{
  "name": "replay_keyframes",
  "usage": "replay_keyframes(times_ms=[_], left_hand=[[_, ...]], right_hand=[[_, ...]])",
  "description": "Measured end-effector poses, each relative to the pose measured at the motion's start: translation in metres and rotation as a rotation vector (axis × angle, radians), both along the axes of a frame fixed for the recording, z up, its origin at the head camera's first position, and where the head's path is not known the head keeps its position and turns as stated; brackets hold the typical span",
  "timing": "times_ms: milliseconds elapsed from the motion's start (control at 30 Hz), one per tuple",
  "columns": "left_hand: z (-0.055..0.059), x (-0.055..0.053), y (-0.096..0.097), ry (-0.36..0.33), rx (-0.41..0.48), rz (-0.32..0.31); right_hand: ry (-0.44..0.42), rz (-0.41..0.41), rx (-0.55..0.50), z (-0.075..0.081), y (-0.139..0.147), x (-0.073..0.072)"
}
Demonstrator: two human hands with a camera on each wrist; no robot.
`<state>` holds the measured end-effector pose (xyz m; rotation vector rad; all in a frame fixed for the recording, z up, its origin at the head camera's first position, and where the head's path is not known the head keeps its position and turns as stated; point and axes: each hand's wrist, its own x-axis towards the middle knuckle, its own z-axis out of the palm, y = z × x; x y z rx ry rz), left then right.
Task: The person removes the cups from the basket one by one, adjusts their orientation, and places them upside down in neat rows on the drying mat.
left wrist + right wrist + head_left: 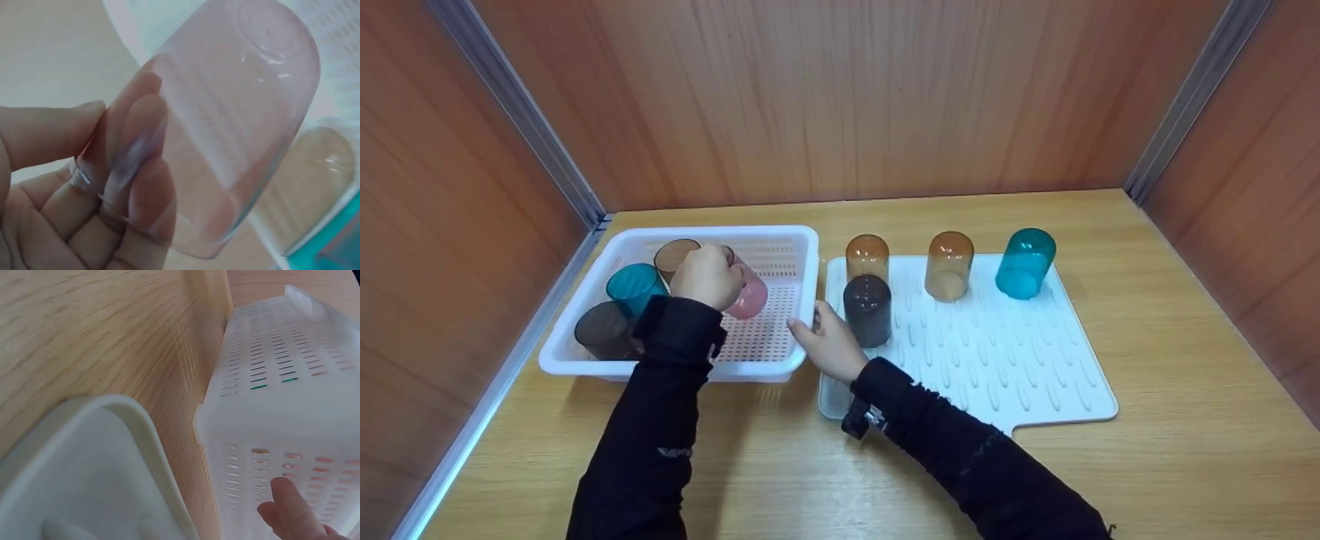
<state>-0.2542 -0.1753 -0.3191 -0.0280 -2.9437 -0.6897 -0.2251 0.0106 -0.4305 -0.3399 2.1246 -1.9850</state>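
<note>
My left hand (pixel 707 277) is inside the white slotted basket (pixel 814 259), holding a clear pink cup (pixel 750 298) near its rim, thumb on one side and fingers on the other. In the left wrist view the pink cup (pixel 242 107) tilts with its rounded base up and away from the palm. My right hand (pixel 832 343) grips the basket's right side, thumb over the rim and fingers against the outer wall. In the right wrist view, fingertips (pixel 289 500) show at the slotted wall. Also in the basket are an amber cup (pixel 673 259), a teal cup (pixel 636 287) and a dark grey cup (pixel 604 330).
A white ridged drying tray (pixel 960 375) lies right of the basket. On it, upside down, stand two amber cups (pixel 868 255) (pixel 949 266), a teal cup (pixel 1026 262) and a dark grey cup (pixel 868 311). Wooden panels (pixel 847 97) enclose the table at the back and sides.
</note>
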Motion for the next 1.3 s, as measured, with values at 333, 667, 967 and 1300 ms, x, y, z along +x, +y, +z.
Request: replay_keyframes(times_ms=[333,667,967,1300], left_hand=[[0.015,0.031,0.03,0.267,0.292,-0.058],[0.006,0.072,0.066,0.28,0.746,-0.196],[-0.011,0.087,0.078,0.206,0.972,-0.298],[-0.02,0.085,0.082,0.178,1.07,-0.318]], right_hand=[[0.052,-0.005,0.01,-0.001,-0.001,0.0],[0.031,0.03,0.026,0.0,0.004,0.002],[0.092,0.046,0.056,-0.001,0.006,0.003],[0.059,-0.006,0.075,-0.001,0.005,0.004]])
